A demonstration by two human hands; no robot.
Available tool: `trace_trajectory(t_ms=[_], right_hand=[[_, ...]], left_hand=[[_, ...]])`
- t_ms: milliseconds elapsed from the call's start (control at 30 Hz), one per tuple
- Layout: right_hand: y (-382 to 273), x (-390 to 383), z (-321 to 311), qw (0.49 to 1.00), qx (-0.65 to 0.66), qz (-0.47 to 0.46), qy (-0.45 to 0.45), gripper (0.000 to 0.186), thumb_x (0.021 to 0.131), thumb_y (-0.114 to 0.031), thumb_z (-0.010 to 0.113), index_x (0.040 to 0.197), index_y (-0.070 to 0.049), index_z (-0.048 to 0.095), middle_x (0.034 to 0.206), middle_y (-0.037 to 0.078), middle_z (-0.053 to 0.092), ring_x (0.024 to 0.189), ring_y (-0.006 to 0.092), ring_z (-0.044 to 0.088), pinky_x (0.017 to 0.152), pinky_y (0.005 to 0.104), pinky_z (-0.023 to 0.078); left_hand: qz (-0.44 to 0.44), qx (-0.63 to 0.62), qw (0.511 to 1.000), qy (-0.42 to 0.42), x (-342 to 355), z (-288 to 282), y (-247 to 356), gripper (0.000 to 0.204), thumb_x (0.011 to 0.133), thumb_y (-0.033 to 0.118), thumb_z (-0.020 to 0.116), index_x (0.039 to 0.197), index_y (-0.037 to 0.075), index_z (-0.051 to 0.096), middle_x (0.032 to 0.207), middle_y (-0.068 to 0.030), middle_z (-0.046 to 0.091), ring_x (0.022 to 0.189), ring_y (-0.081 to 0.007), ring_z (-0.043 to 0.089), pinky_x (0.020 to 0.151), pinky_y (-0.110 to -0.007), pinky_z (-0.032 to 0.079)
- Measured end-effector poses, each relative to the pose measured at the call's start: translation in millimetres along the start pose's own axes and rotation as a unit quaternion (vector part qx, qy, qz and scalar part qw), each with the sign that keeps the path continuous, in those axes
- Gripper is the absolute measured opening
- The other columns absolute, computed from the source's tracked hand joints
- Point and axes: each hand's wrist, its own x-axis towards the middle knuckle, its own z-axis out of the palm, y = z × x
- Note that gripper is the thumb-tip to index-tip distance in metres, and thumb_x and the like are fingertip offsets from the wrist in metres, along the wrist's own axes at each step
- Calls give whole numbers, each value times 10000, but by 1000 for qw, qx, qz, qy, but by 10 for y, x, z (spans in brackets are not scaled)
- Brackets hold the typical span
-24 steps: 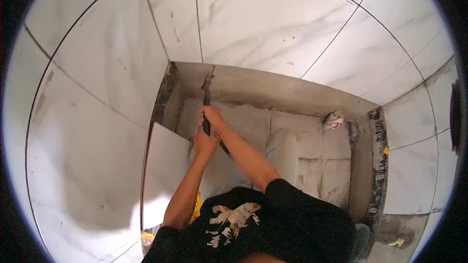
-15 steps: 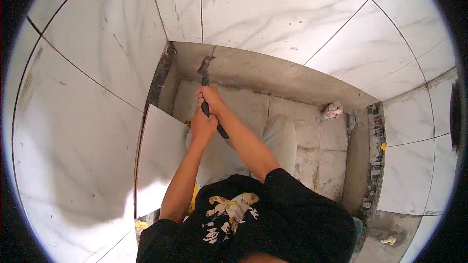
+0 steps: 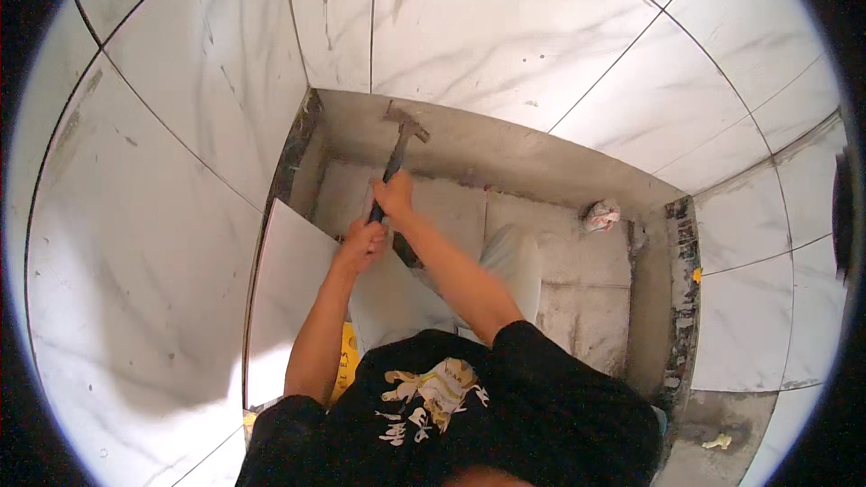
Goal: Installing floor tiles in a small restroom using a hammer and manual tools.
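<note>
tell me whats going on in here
A person grips a hammer with both hands: the right hand sits nearer the head, the left hand lower on the handle. The head is by the bare cement strip below the marbled wall tiles; whether it touches is unclear. A crumpled bundle lies rightward.

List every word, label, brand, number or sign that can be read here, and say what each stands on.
Black T-shirt: stylised white characters beneath a pale print; not transcribed here.
Yellow item: dark letter-like marks, too small to read.
Crumpled white-and-red item: red marks, too blurred to tell whether they are text.
Hammer: no lettering can be made out.
</note>
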Motion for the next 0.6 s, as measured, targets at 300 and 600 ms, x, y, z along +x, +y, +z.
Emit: trace_trajectory(t_ms=[300, 600], right_hand=[[125, 45, -127, 988, 85, 116, -51, 380, 724, -202, 619, 986, 36, 480, 826, 263, 596, 832, 438, 589, 698, 468, 477], [373, 135, -52, 999, 26, 39, 11, 218, 716, -149, 573, 791, 32, 478, 561, 158, 516, 514, 251, 576, 486, 381, 443]], left_hand=[[43, 6, 999, 30, 251, 148, -374, 83, 826, 146, 540, 852, 159, 462, 588, 73, 393, 421, -25, 335, 347, -207, 246], [30, -17, 999, 34, 519, 43, -569, 98, 826, 146, 547, 865, 65, 508, 598, 11, 469, 428, -99, 438, 366, -270, 322]])
